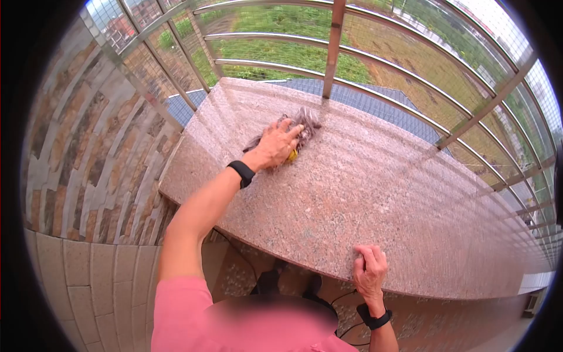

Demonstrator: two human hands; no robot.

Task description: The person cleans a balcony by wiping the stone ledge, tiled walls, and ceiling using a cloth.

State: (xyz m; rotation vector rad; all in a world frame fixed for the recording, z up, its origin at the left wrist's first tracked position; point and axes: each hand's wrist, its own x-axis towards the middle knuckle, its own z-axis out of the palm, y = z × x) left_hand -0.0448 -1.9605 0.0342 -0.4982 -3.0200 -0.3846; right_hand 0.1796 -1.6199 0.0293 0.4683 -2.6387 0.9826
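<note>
My left hand (pixel 275 144) presses down on a crumpled grey-brown cloth (pixel 308 126) with a small yellow patch, on the pinkish granite slab (pixel 328 199). Its fingers are spread over the cloth, which bunches out on both sides of the hand. Near the slab's front edge is my right hand (pixel 369 271), its fingers curled loosely; whether anything is inside them is hidden. A black band is on each wrist.
Metal railings (pixel 335 47) with wire mesh run along the slab's far side. A stone-patterned wall (pixel 99 152) stands at the left. Black cables (pixel 346 328) hang below the front edge, above the speckled floor.
</note>
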